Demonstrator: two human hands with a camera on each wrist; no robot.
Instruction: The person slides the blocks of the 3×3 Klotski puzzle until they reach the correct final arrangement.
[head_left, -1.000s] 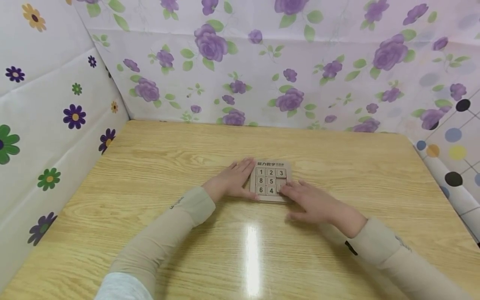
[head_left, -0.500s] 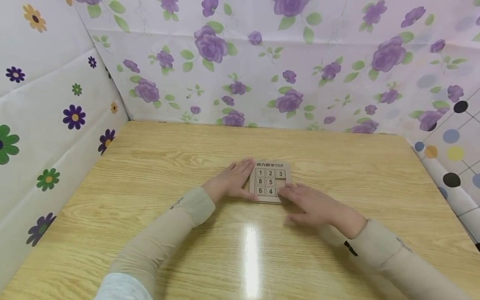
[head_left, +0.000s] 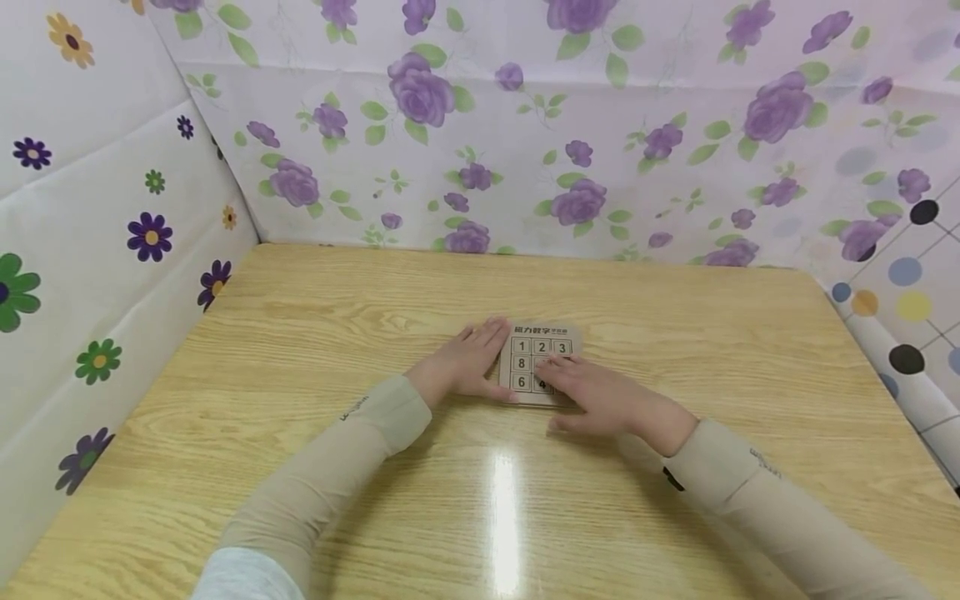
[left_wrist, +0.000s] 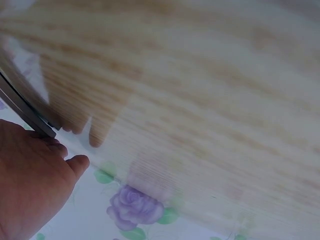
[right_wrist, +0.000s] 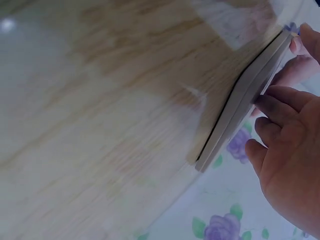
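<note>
A flat wooden number sliding puzzle (head_left: 532, 331) lies on the table, its tiles 1, 2 and 3 across the top row. Below them, 8 and 6 show at the left, and the 4 is partly covered. My left hand (head_left: 468, 362) rests along the puzzle's left edge, fingers extended and thumb at the near corner. Fingertips of my right hand (head_left: 596, 396) touch the tiles around the middle, hiding the 5 and the lower right squares. From the right wrist, the puzzle's edge (right_wrist: 245, 100) appears side-on, with the right fingers (right_wrist: 277, 110) reaching over its face.
The glossy wood-grain table (head_left: 337, 292) extends around the puzzle and carries a bright light reflection (head_left: 504, 517) in front. A cloth with purple flowers (head_left: 420, 87) hangs behind it; patterned cloths stand at both sides.
The tile under my right fingers slid toward me, from the right of the middle row to the bottom right. My right hand then moved left onto the middle tiles. The left hand stays put.
</note>
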